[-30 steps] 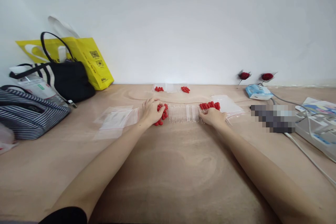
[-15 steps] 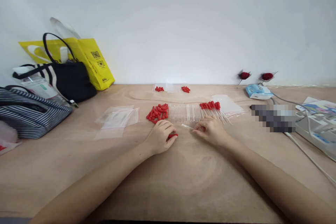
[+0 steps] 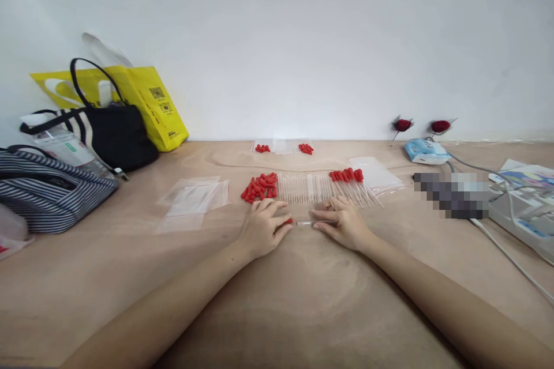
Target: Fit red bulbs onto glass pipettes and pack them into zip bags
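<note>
Between the thumb and fingers of my left hand (image 3: pixel 262 228) is a red rubber dropper bulb (image 3: pixel 288 220), mostly hidden by them. My right hand (image 3: pixel 344 223) pinches a clear glass dropper tube (image 3: pixel 304 223), whose end points left at the bulb with a small gap between. Just behind my left hand lies a pile of loose red bulbs (image 3: pixel 259 186). A row of clear glass tubes (image 3: pixel 305 186) lies beside that pile. Behind my right hand, several droppers with red bulbs fitted (image 3: pixel 347 175) lie with their tubes toward me.
Clear zip bags (image 3: pixel 194 202) lie at left, another bag (image 3: pixel 375 173) at right. By the wall are small bagged red bulbs (image 3: pixel 306 149). Striped pouch (image 3: pixel 56 187), black bag (image 3: pixel 119 135) and yellow bag (image 3: pixel 160 109) stand left; a power strip (image 3: pixel 528 213) and cables lie right.
My right hand has turned the glass tube from slanting to nearly level and brought its end in line with the bulb. My left hand has shifted slightly, still holding the bulb.
</note>
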Demonstrator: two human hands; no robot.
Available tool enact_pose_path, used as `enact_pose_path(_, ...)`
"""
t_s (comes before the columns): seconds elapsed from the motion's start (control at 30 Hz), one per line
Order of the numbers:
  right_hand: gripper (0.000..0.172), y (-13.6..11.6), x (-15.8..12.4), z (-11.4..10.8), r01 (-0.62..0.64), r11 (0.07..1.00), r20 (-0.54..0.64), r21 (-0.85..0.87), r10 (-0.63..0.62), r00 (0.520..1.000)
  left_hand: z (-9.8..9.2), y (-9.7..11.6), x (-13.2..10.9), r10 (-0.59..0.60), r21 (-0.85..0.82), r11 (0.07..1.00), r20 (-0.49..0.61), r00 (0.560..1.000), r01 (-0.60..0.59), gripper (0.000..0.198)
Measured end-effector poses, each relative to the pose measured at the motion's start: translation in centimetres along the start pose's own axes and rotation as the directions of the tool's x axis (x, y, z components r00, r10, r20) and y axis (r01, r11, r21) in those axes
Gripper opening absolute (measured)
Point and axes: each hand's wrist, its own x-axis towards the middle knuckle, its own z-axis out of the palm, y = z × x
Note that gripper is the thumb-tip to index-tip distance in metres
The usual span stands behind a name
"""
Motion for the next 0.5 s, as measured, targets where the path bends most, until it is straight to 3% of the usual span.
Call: enact_pose_path(0.5,0.018,-2.4,0.2,0.7,0.004,0.998,-0.239,-0.068,-0.020,0.971,0.6,0.4,0.0,-0.038,-0.090,0.995,-0.052,0.998,0.033,0.012)
